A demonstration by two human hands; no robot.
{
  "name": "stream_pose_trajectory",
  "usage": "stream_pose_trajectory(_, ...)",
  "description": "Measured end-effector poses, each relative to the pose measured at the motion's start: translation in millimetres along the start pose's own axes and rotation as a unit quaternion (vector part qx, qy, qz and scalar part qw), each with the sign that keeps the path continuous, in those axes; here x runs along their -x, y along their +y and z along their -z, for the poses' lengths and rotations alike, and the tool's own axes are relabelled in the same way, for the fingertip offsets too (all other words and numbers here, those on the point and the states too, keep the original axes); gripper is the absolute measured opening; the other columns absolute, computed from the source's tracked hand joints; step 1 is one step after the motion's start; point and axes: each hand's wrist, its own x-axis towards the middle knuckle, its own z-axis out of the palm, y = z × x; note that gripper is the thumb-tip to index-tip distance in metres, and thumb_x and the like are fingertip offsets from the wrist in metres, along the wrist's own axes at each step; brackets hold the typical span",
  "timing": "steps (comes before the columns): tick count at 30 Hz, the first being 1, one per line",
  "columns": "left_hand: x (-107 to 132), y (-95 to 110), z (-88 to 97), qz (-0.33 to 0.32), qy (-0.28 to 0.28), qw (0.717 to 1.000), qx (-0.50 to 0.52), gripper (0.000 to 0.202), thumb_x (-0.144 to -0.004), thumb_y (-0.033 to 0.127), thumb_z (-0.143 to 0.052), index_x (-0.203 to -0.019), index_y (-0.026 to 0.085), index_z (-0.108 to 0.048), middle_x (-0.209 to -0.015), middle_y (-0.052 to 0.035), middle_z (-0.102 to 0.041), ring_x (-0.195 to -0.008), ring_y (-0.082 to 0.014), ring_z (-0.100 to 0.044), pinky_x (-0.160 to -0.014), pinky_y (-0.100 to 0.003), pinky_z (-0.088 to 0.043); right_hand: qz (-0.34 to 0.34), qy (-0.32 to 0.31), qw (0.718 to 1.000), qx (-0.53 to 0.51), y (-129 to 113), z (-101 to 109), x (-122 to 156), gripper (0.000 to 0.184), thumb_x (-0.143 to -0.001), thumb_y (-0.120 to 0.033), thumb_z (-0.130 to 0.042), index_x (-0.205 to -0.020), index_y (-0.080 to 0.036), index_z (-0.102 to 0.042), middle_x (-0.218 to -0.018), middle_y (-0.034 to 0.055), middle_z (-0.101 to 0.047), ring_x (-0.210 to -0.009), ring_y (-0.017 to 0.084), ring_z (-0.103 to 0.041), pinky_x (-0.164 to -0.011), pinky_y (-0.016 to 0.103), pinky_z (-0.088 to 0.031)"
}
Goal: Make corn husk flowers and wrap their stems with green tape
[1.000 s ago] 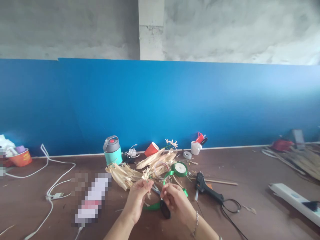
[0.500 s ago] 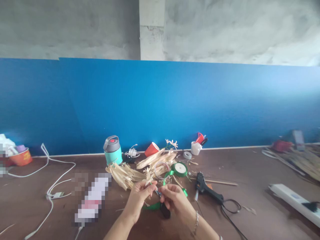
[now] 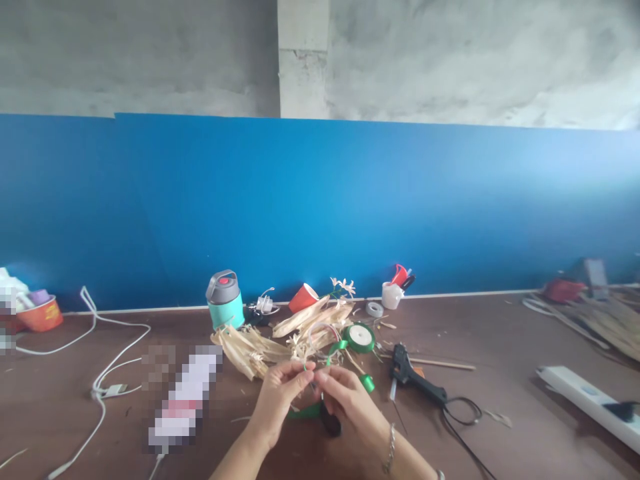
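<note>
My left hand (image 3: 284, 395) is closed in a pinch around a thin green stem, a small part of which shows at its fingertips. A pale husk flower appears to sit just above it, hard to separate from the pale husks behind. My right hand (image 3: 345, 395) is closed too, its thumb and forefinger meeting the left fingertips. A pair of scissors hangs under the right fingers, with its dark handle (image 3: 330, 423) below the palm. Green ribbon (image 3: 306, 412) passes beneath both hands. What lies between the fingertips is mostly hidden.
Dried corn husks (image 3: 245, 350) and a green ribbon spool (image 3: 361, 338) lie just beyond the hands. A black glue gun (image 3: 417, 380) with its cord is to the right. A turquoise flask (image 3: 226, 307), an orange cup (image 3: 303, 298) and a white cup (image 3: 392, 296) stand near the blue partition (image 3: 320, 200).
My right fingertips have moved in to the left ones, and the scissors' metal part shows less. The pale flower above my left hand is less distinct. My left hand has hardly moved.
</note>
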Motion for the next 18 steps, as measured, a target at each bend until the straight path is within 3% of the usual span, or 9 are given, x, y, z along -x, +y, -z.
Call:
stream_pose_trajectory(4, 0.6, -1.3, -1.3, 0.014, -0.036, 0.999, 0.007, 0.030, -0.060, 0.039, -0.077, -0.077, 0.015, -0.072, -0.061, -0.0012, -0.065, -0.055, -0.0141, -0.055, -0.055, -0.024, -0.040, -0.006, -0.025, 1.000, -0.012, 5.7, -0.8, -2.0, 0.048, -0.055, -0.059, -0.074, -0.059, -0.014, -0.055, -0.047, -0.0017, -0.056, -0.034, 0.002, -0.032, -0.036, 0.020, -0.011)
stream_pose_trajectory(11, -3.4, -3.1, 2.5, -0.011, -0.019, 0.999, 0.027, 0.028, -0.066, 0.039, -0.073, -0.082, 0.016, -0.073, -0.067, -0.0002, -0.064, -0.056, -0.0088, -0.045, -0.061, -0.022, -0.038, -0.043, -0.029, 0.993, -0.110, 2.7, 3.5, 2.9, 0.038, -0.061, -0.046, -0.075, -0.062, -0.013, -0.057, -0.050, -0.0014, -0.057, -0.036, 0.002, -0.035, -0.037, 0.019, -0.011)
stream_pose_trajectory(18, -2.3, -4.1, 0.3, 0.000, -0.051, 0.999, 0.018, 0.026, -0.067, 0.041, -0.072, -0.073, 0.015, -0.071, -0.049, 0.0043, -0.050, -0.052, -0.0102, -0.042, -0.055, -0.022, -0.032, -0.075, -0.044, 0.990, -0.110, 1.1, 1.8, 4.3, 0.033, -0.060, -0.041, -0.074, -0.060, -0.014, -0.055, -0.048, -0.0021, -0.056, -0.034, 0.002, -0.035, -0.037, 0.020, -0.010)
